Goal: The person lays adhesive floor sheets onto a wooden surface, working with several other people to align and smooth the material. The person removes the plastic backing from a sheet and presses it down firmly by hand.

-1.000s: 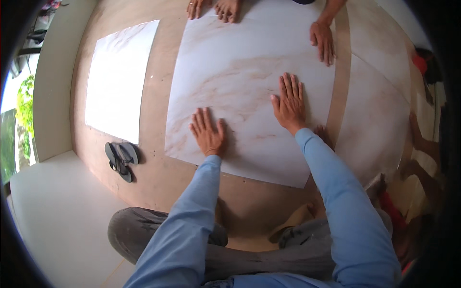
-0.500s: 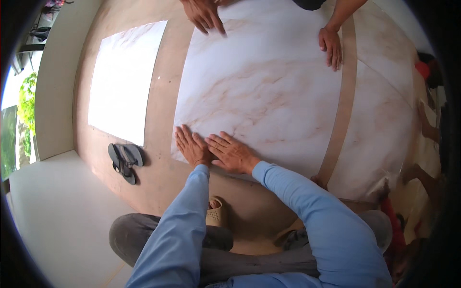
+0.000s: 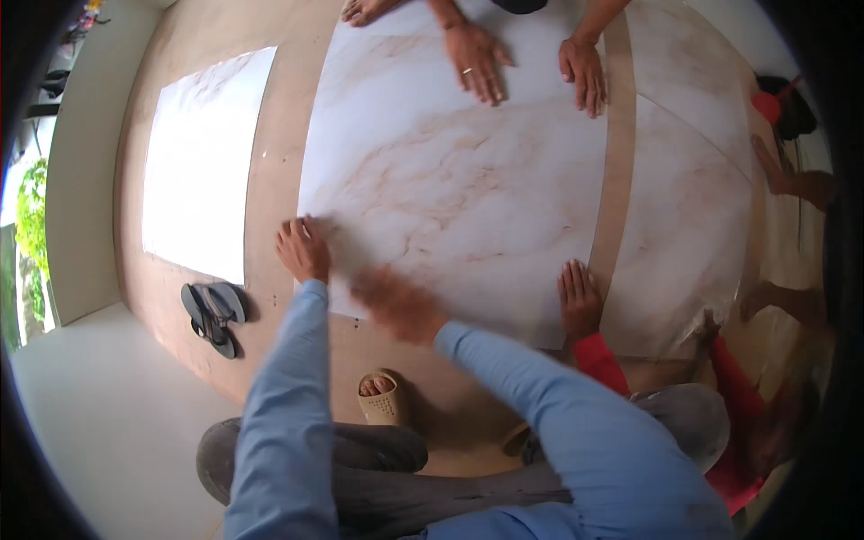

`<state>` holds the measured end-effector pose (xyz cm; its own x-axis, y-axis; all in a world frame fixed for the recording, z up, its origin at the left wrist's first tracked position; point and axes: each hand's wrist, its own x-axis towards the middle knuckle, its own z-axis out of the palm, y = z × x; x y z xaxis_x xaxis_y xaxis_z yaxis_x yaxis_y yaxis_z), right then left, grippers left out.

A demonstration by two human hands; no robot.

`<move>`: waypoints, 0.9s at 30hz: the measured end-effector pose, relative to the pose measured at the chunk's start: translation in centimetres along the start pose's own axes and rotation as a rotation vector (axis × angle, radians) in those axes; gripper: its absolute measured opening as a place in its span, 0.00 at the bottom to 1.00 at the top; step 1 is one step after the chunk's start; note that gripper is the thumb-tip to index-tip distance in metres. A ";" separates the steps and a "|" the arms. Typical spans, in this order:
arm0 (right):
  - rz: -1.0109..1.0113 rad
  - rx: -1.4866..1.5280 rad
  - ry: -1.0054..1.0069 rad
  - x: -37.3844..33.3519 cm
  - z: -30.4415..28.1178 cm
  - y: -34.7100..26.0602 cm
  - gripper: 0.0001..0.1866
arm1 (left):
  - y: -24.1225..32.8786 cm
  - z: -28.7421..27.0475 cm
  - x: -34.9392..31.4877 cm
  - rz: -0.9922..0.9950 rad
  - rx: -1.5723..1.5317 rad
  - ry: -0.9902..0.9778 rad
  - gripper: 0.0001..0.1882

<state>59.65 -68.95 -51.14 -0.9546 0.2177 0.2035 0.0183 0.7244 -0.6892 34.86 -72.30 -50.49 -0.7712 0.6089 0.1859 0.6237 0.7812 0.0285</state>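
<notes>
A large white sheet with brown marble veining [image 3: 459, 180] lies flat on the brown floor in front of me. My left hand [image 3: 304, 249] rests at its near left edge, fingers slightly bent and apart, with nothing visible in them. My right hand [image 3: 396, 304], smeared by motion, is over the sheet's near edge, and its fingers cannot be made out. Across from me, another person's two hands [image 3: 475, 61] press flat on the far part of the sheet. At the near right corner lies a flat hand [image 3: 578, 292] of a red-sleeved person.
A second marble sheet [image 3: 688, 225] lies to the right, past a brown floor strip [image 3: 616, 171]. A smaller white sheet [image 3: 202, 171] is on the left, with dark flip-flops [image 3: 214, 315] near it. My foot wears a beige slipper [image 3: 382, 405]. Other people's feet stand far right.
My left hand has moved left to the sheet's edge, and my right hand has shifted slightly left and nearer. The opposite person's hand slid right; the red-sleeved hand came onto the corner.
</notes>
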 end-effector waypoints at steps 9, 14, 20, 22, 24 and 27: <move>0.168 -0.050 0.469 -0.3 -8.3 7.2 0.16 | 3.8 -7.8 12.9 0.921 -0.294 -0.282 0.14; 0.620 -0.473 0.353 -0.8 -12.4 11.9 0.31 | 3.9 -2.7 -1.5 0.863 -0.500 -0.548 0.39; 0.636 -0.532 0.242 0.0 -12.3 11.6 0.35 | 6.3 -1.7 -1.9 0.699 -0.342 -0.454 0.39; 0.686 -0.519 0.205 0.2 -12.1 11.5 0.35 | 6.7 -0.9 1.1 0.593 -0.368 -0.404 0.39; 0.684 -0.519 0.211 0.4 -12.1 11.5 0.33 | 6.8 -0.1 3.9 0.546 -0.332 -0.315 0.37; 0.685 -0.495 0.225 0.5 -12.1 11.6 0.32 | 7.2 0.7 6.2 0.540 -0.282 -0.282 0.36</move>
<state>62.96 -52.49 -50.57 -0.6062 0.7950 0.0237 0.7430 0.5767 -0.3396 34.42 -62.81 -49.80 -0.3211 0.9469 -0.0167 0.9114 0.3138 0.2664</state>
